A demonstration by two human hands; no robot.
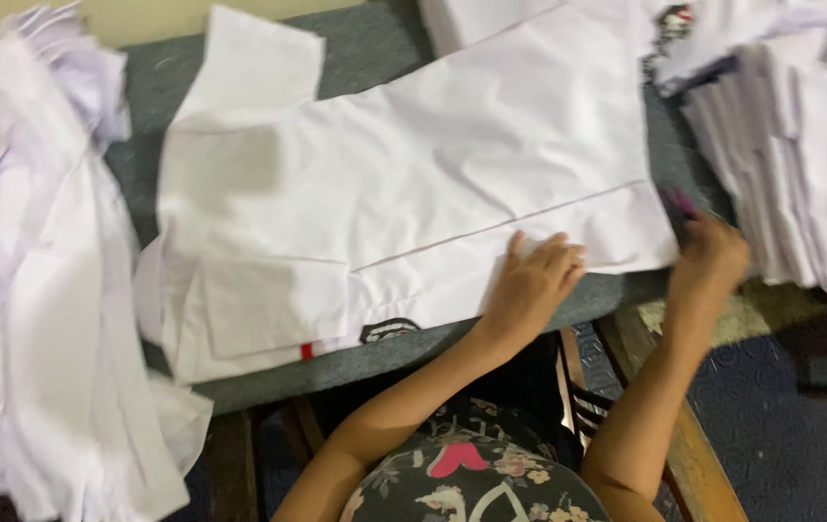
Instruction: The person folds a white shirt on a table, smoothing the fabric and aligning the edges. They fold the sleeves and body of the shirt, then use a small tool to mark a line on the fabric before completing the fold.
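A big white cotton shirt (pixel 404 184) lies spread out flat on the grey cloth-covered desk (pixel 375 43). It lies flat, so every part of it can be seen and smoothed.

The left hand (pixel 532 282) rests palm down on the shirt's near edge. Its fingers are spread a little and hold nothing; they seem to press the cloth so it does not slide.

The right hand (pixel 711 253) is at the shirt's right corner, near the desk's edge. It is curled around a small pink and dark thing (pixel 681 208). The picture is too blurry there to tell what that thing is.

A small red mark (pixel 306 351) and a dark round badge (pixel 389 330) show on the shirt's near side.

On the left, a loose heap of white shirts (pixel 37 290) hangs over the desk's side. On the right, a neat stack of folded white shirts (pixel 790 155) sits just beside the right hand.
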